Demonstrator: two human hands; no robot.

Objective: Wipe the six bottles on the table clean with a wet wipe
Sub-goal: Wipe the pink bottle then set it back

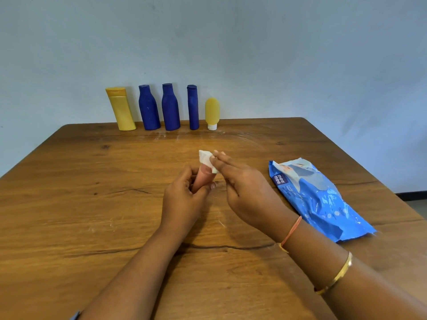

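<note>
My left hand (182, 195) grips a small pink bottle (202, 179) over the middle of the table, its top tilted away from me. My right hand (242, 190) pinches a white wet wipe (205, 158) against the bottle's top end. Along the far edge, against the wall, stand a tall yellow bottle (121, 109), three dark blue bottles (149, 108) (170, 107) (193, 107) and a small yellow tube (212, 113) resting on its white cap.
A blue wet wipe packet (318, 197) lies flat on the wooden table (69, 204) to the right of my hands. The table's right edge runs close behind the packet. A pale wall stands right behind the bottle row.
</note>
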